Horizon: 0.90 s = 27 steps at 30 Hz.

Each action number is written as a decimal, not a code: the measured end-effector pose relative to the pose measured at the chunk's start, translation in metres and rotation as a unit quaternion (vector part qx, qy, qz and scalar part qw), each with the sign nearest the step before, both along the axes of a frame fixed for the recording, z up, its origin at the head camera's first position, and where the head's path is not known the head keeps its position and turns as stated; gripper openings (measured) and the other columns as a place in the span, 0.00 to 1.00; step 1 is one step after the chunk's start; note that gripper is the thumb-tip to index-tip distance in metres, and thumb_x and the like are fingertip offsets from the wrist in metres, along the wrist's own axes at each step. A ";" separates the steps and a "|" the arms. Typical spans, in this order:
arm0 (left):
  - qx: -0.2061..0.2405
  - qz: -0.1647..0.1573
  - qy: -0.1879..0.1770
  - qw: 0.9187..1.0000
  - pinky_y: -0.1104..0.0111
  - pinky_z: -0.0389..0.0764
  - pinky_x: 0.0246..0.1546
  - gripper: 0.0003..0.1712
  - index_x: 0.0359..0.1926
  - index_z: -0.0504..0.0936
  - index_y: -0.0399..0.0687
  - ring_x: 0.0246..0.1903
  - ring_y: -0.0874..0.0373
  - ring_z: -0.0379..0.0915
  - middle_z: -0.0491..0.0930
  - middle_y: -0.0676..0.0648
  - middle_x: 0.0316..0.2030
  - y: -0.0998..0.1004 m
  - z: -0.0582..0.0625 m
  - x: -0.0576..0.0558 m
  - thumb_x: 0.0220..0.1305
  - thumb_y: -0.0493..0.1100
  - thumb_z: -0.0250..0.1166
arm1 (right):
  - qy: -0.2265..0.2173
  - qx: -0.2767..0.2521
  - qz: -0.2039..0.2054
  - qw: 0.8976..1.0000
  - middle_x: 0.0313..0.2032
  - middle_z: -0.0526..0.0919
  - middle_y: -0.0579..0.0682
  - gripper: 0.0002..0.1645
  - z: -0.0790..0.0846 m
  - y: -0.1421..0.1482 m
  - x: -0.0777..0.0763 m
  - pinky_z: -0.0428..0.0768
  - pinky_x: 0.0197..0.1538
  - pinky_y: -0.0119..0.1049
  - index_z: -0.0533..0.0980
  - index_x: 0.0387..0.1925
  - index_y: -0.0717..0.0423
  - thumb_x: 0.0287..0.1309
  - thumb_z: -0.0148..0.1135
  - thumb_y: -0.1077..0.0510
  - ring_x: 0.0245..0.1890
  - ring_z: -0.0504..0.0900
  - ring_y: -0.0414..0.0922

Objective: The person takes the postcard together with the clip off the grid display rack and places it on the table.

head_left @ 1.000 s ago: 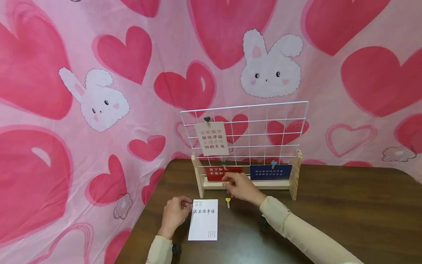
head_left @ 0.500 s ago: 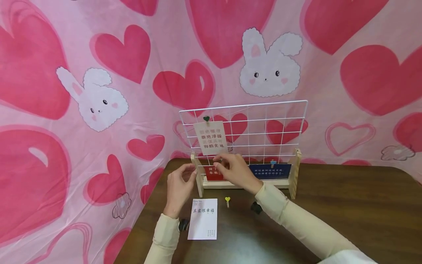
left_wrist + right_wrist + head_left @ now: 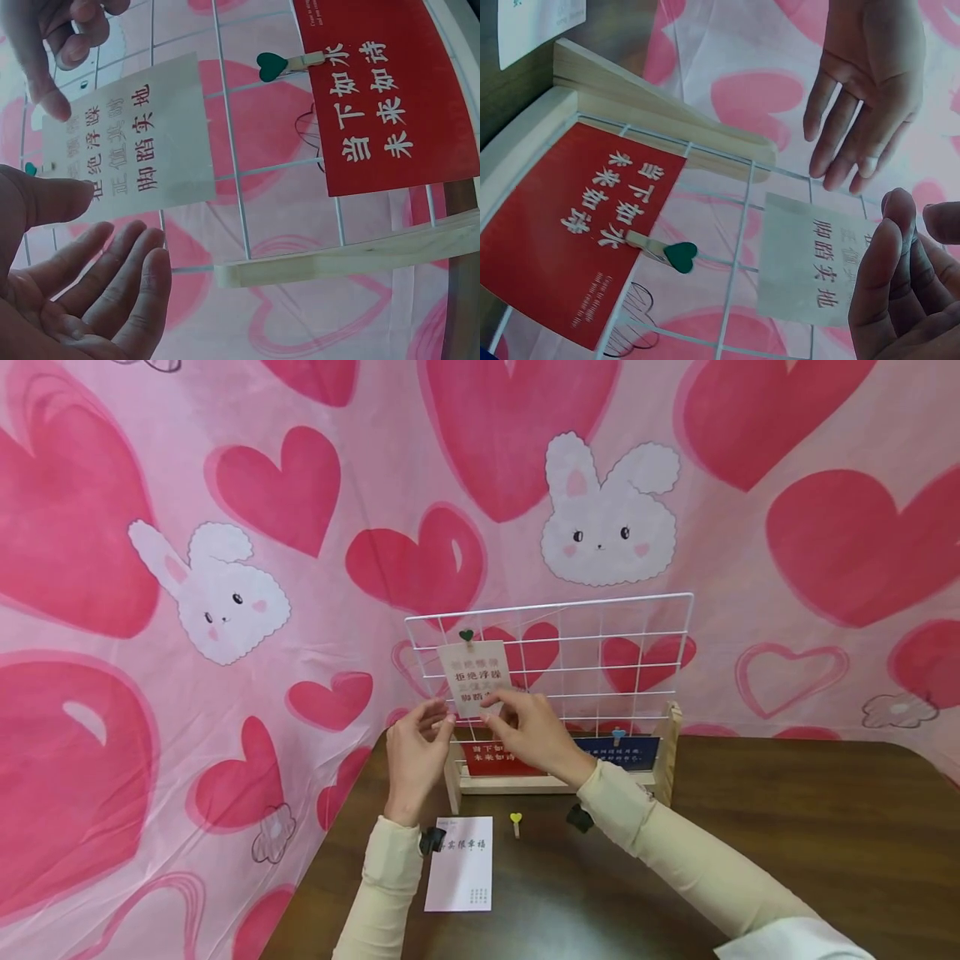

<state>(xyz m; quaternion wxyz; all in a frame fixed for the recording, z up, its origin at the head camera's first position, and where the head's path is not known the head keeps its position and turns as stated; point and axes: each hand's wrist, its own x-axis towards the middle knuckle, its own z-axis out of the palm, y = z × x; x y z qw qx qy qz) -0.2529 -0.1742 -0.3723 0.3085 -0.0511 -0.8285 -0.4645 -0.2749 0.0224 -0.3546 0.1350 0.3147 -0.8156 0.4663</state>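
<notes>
My left hand is raised at the left of the white wire grid, its fingers loosely spread and nothing held. My right hand is in front of the grid with fingers bent and parted, also holding nothing visible. Between the hands hangs a pale lettered card, under a green heart clothespin. In the left wrist view both hands are close to this card; whether they touch it I cannot tell. Below it a red card is clipped by another green heart clothespin.
A blue card with a blue clothespin hangs at the lower right. The grid stands in a wooden base. A white card and a yellow heart clothespin lie on the brown table.
The left hand has lifted from beside the white card on the table up to the grid's left side. The right hand has moved up from the red card toward the pale card.
</notes>
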 end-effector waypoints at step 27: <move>0.002 0.001 0.000 1.000 0.59 0.90 0.47 0.18 0.55 0.87 0.39 0.46 0.47 0.91 0.90 0.38 0.48 0.005 0.014 -0.014 0.65 0.36 0.71 | 0.080 -0.038 -0.034 0.996 0.22 0.85 0.53 0.16 0.055 -0.005 -0.020 0.83 0.26 0.31 0.82 0.55 0.61 0.68 0.67 0.61 0.17 0.78 0.41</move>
